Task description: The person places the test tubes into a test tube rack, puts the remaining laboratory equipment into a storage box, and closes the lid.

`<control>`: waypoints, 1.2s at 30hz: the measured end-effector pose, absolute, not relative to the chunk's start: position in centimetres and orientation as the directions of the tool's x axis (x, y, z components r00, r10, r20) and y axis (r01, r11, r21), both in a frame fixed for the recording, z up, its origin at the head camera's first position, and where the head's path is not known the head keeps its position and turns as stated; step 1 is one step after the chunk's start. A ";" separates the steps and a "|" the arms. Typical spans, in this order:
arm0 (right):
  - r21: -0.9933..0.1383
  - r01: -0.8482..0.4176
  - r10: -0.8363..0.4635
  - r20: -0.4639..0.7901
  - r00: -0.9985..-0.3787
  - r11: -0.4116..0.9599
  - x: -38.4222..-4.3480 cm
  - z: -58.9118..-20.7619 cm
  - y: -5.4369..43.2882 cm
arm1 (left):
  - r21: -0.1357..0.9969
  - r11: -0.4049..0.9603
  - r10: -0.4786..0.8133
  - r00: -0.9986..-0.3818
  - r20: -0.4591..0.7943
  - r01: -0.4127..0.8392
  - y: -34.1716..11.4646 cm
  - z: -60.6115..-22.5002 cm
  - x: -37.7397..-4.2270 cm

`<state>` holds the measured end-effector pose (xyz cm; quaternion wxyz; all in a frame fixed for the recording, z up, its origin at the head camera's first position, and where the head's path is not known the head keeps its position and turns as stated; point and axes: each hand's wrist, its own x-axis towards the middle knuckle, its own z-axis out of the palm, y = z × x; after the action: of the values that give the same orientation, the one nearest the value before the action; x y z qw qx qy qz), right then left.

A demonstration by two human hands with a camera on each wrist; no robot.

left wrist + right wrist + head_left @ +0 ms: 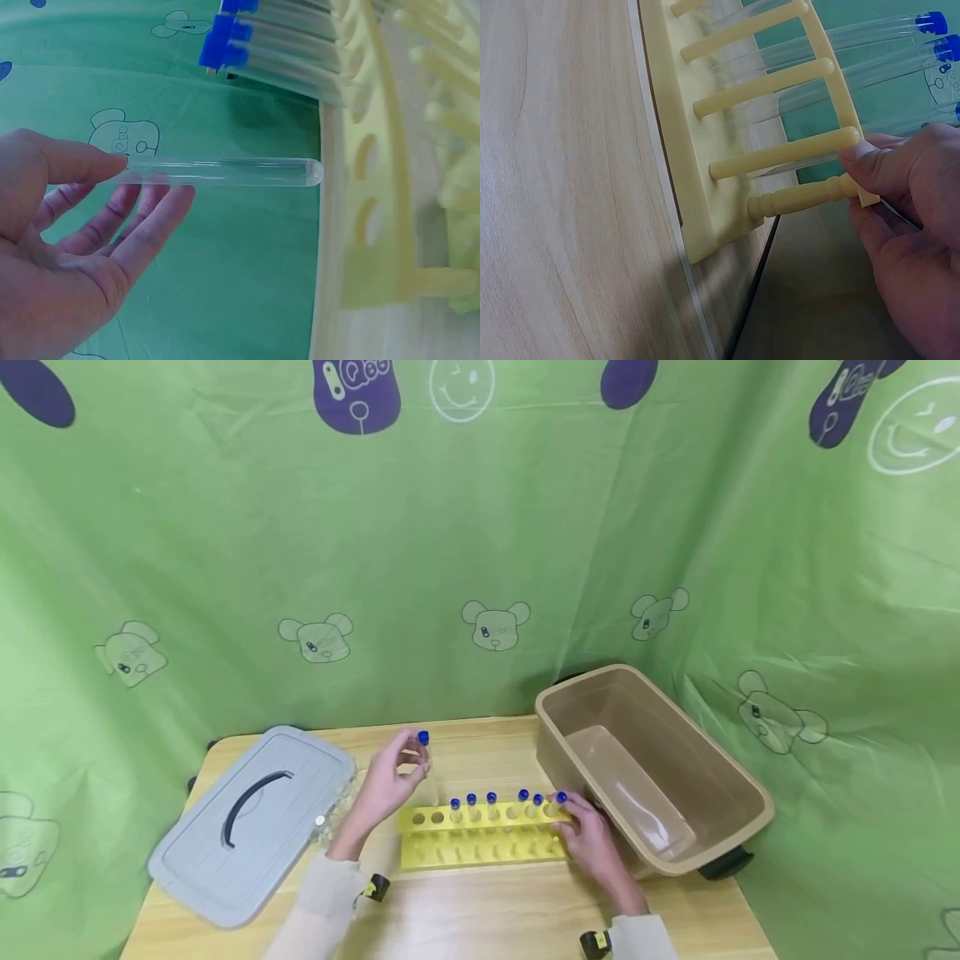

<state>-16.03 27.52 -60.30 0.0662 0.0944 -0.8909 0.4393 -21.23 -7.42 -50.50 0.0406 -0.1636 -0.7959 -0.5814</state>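
Observation:
Between its thumb and fingers, my left hand [388, 783] pinches a clear test tube [240, 172] with a blue cap [423, 737]. The tube hangs above the left part of a yellow test tube rack [411, 841], its rounded bottom apart from the rack in the left wrist view. Several blue-capped tubes stand in the rack; its two leftmost holes show no tube. My right hand [594, 843] grips the top bar at the rack's right end, thumb and fingers on either side of it in the right wrist view.
A brown plastic bin [652, 760] stands open at the right, close beside my right hand. At the left lies a grey lid [225, 877] with a black handle. Some clear items [330, 827], hard to make out, sit between lid and left forearm. Green curtain [420, 543] surrounds the wooden table.

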 end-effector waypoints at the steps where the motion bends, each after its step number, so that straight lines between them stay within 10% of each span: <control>1: -0.770 -0.226 -0.110 0.201 -0.973 0.597 -16.1 -60.3 27.5 | 0.913 0.269 0.214 -0.943 0.254 0.307 -7.5 -50.6 -20.9; 36: -0.758 -0.232 -0.106 0.213 -0.971 0.610 -16.3 -60.5 27.5 | 0.881 0.290 0.162 -0.926 0.341 0.375 -6.1 -56.7 -17.2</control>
<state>-16.27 27.49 -60.48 0.0732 0.0945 -0.8942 0.4314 -17.16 -6.12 -56.71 0.0929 -0.1684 -0.7977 -0.5715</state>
